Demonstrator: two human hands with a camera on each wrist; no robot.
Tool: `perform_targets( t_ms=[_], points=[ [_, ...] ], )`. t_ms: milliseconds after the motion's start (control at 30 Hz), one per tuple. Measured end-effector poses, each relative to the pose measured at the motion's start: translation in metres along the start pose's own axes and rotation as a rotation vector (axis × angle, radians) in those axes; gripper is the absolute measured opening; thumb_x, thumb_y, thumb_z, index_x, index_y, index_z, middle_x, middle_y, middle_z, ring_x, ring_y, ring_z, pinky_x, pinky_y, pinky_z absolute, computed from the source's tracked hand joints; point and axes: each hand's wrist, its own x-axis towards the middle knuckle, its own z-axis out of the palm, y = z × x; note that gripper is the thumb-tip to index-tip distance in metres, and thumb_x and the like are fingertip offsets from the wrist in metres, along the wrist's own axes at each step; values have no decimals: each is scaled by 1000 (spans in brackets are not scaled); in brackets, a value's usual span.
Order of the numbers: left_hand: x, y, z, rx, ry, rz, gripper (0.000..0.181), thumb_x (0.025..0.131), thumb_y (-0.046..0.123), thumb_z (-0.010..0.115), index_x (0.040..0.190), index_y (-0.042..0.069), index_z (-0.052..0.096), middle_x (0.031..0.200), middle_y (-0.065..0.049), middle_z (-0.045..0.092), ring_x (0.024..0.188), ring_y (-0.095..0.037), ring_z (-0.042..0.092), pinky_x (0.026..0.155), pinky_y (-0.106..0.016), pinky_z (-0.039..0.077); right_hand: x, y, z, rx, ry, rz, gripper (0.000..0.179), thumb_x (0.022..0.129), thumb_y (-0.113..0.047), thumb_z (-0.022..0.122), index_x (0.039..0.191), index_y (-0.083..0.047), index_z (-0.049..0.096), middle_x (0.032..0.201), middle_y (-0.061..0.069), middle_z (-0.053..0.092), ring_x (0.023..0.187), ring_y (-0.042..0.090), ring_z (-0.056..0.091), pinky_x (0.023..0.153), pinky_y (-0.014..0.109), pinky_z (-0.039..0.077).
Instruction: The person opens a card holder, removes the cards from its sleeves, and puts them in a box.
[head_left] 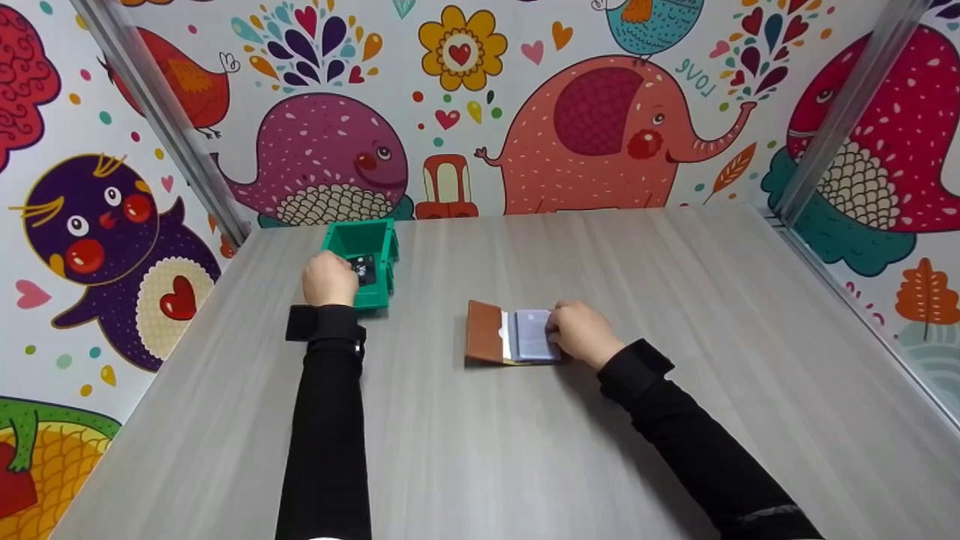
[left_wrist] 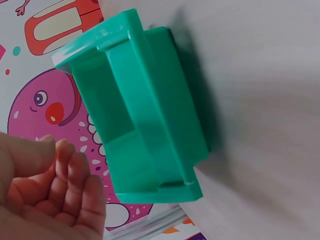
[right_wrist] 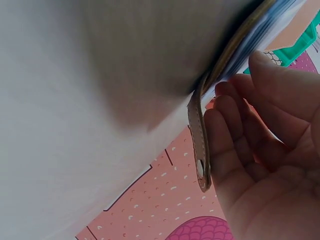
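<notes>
A brown card holder (head_left: pixel 484 331) lies opened out on the table, its stack of clear plastic card sleeves (head_left: pixel 534 337) facing up. My right hand (head_left: pixel 583 331) pinches the right edge of those sleeves, thumb on top and fingers at the side. In the right wrist view, the holder's snap strap (right_wrist: pixel 200 145) hangs beside the fingers. Over the near left side of a green bin (head_left: pixel 381 298) is my left hand (head_left: pixel 330 279), fingers loosely curled and thumb close to the index fingertip. Nothing shows in its grasp. A small black object (head_left: pixel 364 270) sits inside the bin, partly covered by that hand.
The wood-grain table (head_left: pixel 450 450) extends to a back wall (head_left: pixel 450 135) printed with cartoon animals. Metal frame posts (head_left: pixel 161 120) stand at the corners. The bin is near the table's back left edge.
</notes>
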Motion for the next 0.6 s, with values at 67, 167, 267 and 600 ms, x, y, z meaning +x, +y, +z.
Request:
perform_targets(
  t_ms=[67,167,267,600],
  points=[
    [-1,0,-1,-1,-6,9,19,98,3,52,98,-4,70,106,-23,67,100,-40,61,89,-49,48,0,0,0,-1,0,4,7,74,3,77,75,-2,73,75,8,59,69,28,59,63,42,50],
    [-2,0,-2,3,-6,34,20,98,4,51,96,-4,70,105,-23,68,99,-40,61,89,-49,48,0,0,-1,0,-4,8,7,75,3,77,75,-2,73,76,8,60,70,28,60,64,41,50],
    [-3,-2,0,9,-2,68,22,98,5,50,94,-4,69,104,-22,68,98,-39,62,88,-48,48,-1,-1,-2,5,-12,16,6,76,3,77,77,-2,74,78,9,61,72,28,61,65,42,50],
    [-18,-3,1,-17,-18,166,20,100,9,52,95,-5,65,100,-24,66,93,-40,62,84,-50,47,0,-1,-2,2,-4,4,5,76,2,76,77,-1,73,79,10,62,72,28,61,65,42,51]
  ],
)
